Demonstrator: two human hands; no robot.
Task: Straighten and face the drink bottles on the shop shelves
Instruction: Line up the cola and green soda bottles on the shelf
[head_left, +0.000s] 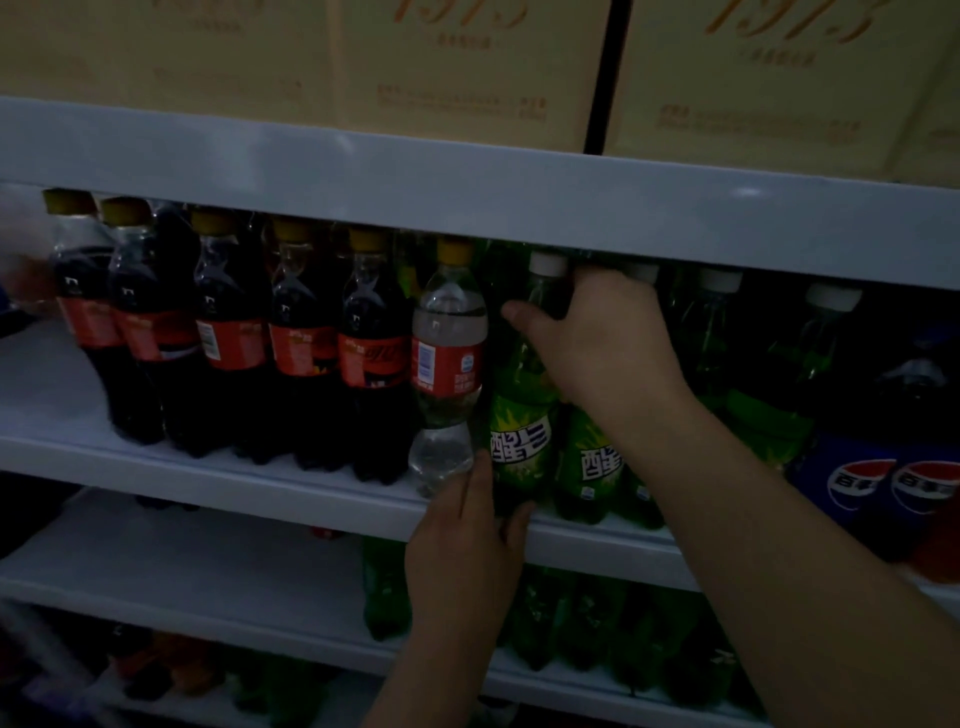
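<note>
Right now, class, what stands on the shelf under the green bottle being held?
More green bottles stand in a row on the lower shelf. The left hand and forearm cover the spot directly under the held green bottle, so what stands there is hidden.

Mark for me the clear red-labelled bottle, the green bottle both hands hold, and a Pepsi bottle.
Clear red-labelled bottle (448, 364): head view, on its red label.
Green soda bottle (519, 448): head view, on its white label lettering.
Pepsi bottle (852, 486): head view, on its round logo.
</note>
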